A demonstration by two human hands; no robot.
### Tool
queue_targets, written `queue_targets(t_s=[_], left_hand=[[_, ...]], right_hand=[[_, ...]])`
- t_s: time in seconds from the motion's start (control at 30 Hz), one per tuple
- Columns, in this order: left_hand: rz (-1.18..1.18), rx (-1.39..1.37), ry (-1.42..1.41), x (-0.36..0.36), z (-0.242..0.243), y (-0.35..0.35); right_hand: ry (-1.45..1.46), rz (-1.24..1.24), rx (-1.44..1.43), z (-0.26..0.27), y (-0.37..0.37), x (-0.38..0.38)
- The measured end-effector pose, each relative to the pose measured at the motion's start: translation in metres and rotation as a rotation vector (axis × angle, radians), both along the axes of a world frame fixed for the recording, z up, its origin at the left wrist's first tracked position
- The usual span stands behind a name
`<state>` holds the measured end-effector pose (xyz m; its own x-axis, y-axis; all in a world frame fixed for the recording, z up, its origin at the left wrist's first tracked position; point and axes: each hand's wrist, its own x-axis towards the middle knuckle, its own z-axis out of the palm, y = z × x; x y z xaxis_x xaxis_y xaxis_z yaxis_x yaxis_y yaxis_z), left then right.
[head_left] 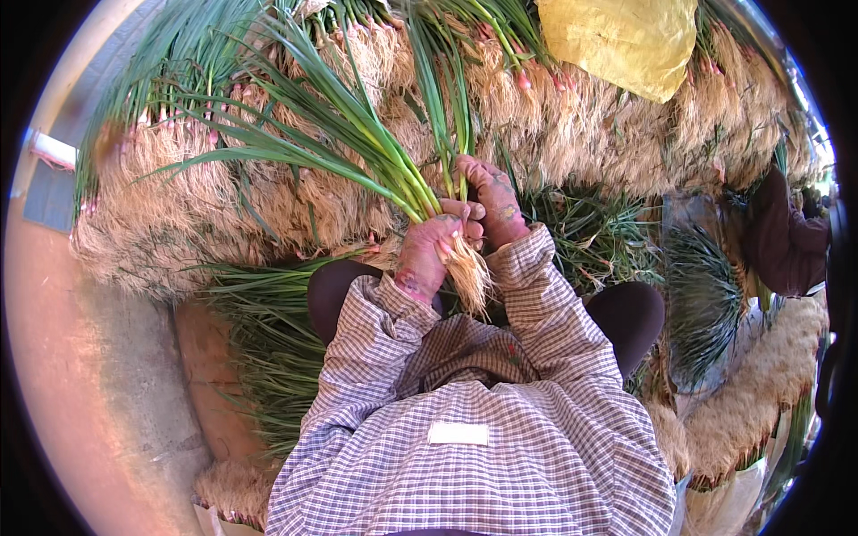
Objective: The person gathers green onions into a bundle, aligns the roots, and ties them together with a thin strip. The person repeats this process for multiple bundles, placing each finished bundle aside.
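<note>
My left hand (423, 253) is closed around a bunch of young garlic plants (395, 167). Their long flat green leaves fan out up and to the left. Pale stringy roots (469, 275) hang below the fist, between my two wrists. Right beside it, my right hand (495, 201) pinches a few separate garlic stalks (460, 127), whose leaves point away from me. The fingers of both hands nearly meet, and the lower ends of these stalks are partly hidden by them. Both hands seem covered by thin pinkish patterned gloves.
A long heap of rooted garlic plants (603, 141) spans the far side, with a yellow sheet (620, 43) on it. Leafy bundles (275, 355) lie at my left knee, loose leaves (590, 234) ahead of my right knee. Another person's dark-clothed limb (784, 234) shows at right.
</note>
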<state>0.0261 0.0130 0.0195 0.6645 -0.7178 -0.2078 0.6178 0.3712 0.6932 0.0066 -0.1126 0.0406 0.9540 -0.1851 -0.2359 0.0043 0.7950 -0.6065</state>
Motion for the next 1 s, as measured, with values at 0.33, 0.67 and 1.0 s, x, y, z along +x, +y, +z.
queue_targets(t_s=[0.33, 0.67, 1.0], left_hand=[[-0.068, -0.334, 0.138, -0.006, 0.009, -0.008], [-0.151, -0.401, 0.134, -0.002, -0.001, -0.001], [-0.078, -0.274, 0.031, -0.013, 0.009, -0.001]], right_hand=[[0.155, -0.351, 0.205, -0.037, -0.027, 0.009], [-0.086, 0.635, -1.51, -0.073, -0.08, -0.02], [0.497, -0.219, -1.584, -0.033, -0.041, 0.029]])
